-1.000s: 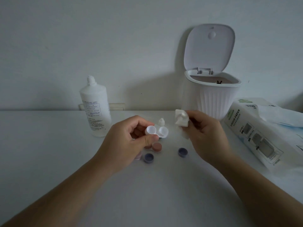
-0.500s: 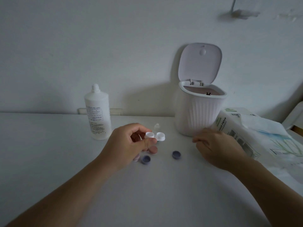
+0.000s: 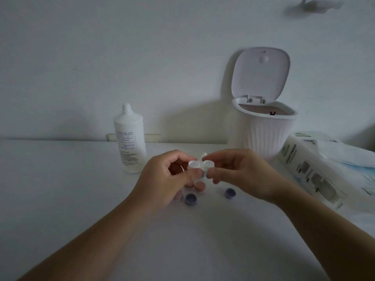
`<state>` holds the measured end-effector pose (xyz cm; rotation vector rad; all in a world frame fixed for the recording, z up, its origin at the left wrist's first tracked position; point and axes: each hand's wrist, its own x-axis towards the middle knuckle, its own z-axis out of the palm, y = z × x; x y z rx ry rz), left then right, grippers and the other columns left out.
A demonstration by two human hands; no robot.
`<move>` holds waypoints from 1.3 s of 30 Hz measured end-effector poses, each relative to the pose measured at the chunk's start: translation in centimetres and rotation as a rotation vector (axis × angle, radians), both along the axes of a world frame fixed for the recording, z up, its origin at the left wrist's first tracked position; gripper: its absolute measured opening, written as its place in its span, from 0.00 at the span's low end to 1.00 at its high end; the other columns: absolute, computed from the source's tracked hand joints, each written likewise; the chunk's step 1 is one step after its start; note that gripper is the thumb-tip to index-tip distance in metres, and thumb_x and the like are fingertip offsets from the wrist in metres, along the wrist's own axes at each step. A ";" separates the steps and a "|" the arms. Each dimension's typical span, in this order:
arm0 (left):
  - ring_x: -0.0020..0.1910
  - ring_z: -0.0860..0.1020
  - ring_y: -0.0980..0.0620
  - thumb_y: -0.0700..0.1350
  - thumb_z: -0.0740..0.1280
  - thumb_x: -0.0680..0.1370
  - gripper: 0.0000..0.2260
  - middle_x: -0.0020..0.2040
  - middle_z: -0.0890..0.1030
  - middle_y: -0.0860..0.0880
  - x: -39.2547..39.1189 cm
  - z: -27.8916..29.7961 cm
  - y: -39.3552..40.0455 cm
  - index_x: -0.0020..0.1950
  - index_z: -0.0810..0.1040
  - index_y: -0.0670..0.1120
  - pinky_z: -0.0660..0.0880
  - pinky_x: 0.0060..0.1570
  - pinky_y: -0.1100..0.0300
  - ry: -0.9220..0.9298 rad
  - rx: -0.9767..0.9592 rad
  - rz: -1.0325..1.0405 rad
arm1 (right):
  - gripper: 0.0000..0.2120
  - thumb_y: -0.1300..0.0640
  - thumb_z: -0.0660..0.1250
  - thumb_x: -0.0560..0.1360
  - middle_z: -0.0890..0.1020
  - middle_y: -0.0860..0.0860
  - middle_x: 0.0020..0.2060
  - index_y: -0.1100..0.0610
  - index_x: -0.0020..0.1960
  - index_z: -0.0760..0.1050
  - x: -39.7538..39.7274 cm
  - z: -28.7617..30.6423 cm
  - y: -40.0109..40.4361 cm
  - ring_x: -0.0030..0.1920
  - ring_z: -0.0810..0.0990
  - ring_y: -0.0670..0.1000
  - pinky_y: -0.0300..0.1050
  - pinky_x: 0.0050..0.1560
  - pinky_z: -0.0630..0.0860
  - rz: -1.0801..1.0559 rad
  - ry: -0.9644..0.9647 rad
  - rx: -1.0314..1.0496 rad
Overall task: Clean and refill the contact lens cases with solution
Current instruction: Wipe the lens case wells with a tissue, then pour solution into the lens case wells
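Head view shows both of my hands on the small white translucent two-well lens case (image 3: 199, 166), held up just above the table. A second ago my right hand (image 3: 239, 175) pinched a crumpled tissue; half a second ago it was down by the tissue pack, and now it has come back empty to pinch the case's right well, while my left hand (image 3: 168, 177) keeps pinching the left well. I judge the wiping is done and filling comes next. The tall white plastic solution bottle (image 3: 130, 142) stands uncapped, well to the left. Below my hands lie loose purple caps (image 3: 190, 199) and pinkish caps (image 3: 199, 186) on the plain white table (image 3: 60, 189). Behind stands a ribbed white bin (image 3: 263, 134), lid up, against a bare white wall, with the soft tissue pack (image 3: 316, 165) beside it.
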<state>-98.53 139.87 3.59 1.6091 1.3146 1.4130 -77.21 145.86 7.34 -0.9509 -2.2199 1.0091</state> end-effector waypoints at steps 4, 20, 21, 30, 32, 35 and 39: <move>0.29 0.82 0.42 0.54 0.78 0.71 0.08 0.36 0.85 0.47 0.0 -0.1 0.1 0.46 0.83 0.56 0.79 0.26 0.51 0.035 0.027 0.000 | 0.12 0.47 0.74 0.71 0.88 0.50 0.42 0.48 0.54 0.85 -0.6 -1.3 0.3 0.43 0.86 0.51 0.72 0.48 0.79 0.006 0.164 -0.031; 0.28 0.79 0.50 0.57 0.79 0.68 0.12 0.35 0.83 0.52 0.4 -0.8 0.0 0.46 0.83 0.56 0.79 0.30 0.53 0.120 0.046 0.004 | 0.06 0.51 0.74 0.73 0.88 0.46 0.39 0.43 0.50 0.84 -0.2 -2.4 -0.4 0.37 0.81 0.67 0.66 0.33 0.76 -0.013 0.228 -0.090; 0.28 0.79 0.50 0.58 0.80 0.68 0.13 0.35 0.83 0.52 0.4 -0.8 -0.1 0.47 0.83 0.57 0.80 0.30 0.54 0.131 0.050 0.022 | 0.05 0.52 0.74 0.74 0.88 0.47 0.38 0.44 0.49 0.85 -0.2 -2.4 -0.4 0.37 0.81 0.67 0.67 0.33 0.76 -0.027 0.229 -0.082; 0.39 0.79 0.56 0.54 0.74 0.75 0.06 0.40 0.81 0.57 -2.8 1.6 0.0 0.51 0.82 0.57 0.70 0.40 0.75 0.205 0.415 0.528 | 0.06 0.58 0.73 0.75 0.88 0.54 0.40 0.57 0.51 0.84 0.4 -2.4 0.2 0.44 0.86 0.54 0.54 0.50 0.81 -0.127 0.308 -0.119; 0.42 0.78 0.55 0.55 0.70 0.75 0.10 0.44 0.79 0.58 -4.3 2.1 -0.1 0.55 0.79 0.58 0.70 0.42 0.76 0.182 0.470 0.652 | 0.07 0.60 0.73 0.75 0.88 0.53 0.41 0.57 0.53 0.83 0.2 -2.5 0.2 0.43 0.87 0.50 0.46 0.49 0.81 -0.129 0.338 -0.161; 0.50 0.75 0.53 0.53 0.70 0.73 0.20 0.55 0.75 0.53 -6.5 2.2 0.4 0.65 0.74 0.55 0.69 0.47 0.72 0.120 0.418 0.797 | 0.09 0.62 0.73 0.75 0.88 0.52 0.40 0.53 0.54 0.82 0.0 -2.6 0.2 0.40 0.85 0.44 0.37 0.46 0.80 -0.123 0.357 -0.180; 0.62 0.73 0.52 0.57 0.71 0.68 0.37 0.64 0.73 0.52 -8.2 1.0 1.6 0.75 0.65 0.54 0.70 0.57 0.57 0.051 0.139 0.747 | 0.03 0.58 0.74 0.74 0.88 0.52 0.37 0.54 0.47 0.86 0.0 -3.0 0.4 0.38 0.85 0.45 0.38 0.43 0.79 -0.110 0.346 -0.154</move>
